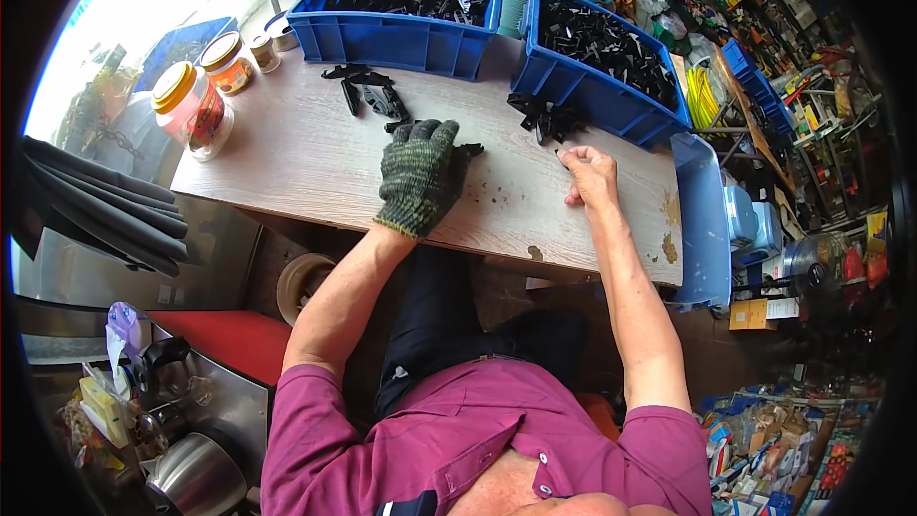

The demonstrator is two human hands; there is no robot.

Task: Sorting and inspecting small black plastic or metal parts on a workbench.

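My left hand [420,175], in a dark green knitted glove, is closed over the table. A black plastic part [472,148] sticks out from its right side; the glove hides the rest of it. My bare right hand [590,177] is held to the right, thumb and forefinger pinched. A small dark piece [560,154] shows at those fingertips, too small to name. Just beyond the right hand lies a small heap of black plastic parts [546,121]. Several more loose black parts [371,96] lie beyond the left hand.
Two blue crates, one at the back [396,41] and one at the right [602,96], hold many black parts. Orange-lidded jars [191,110] stand at the table's left end. A blue plastic bin [702,220] adjoins the right edge. Dark crumbs dot the wooden tabletop [287,148].
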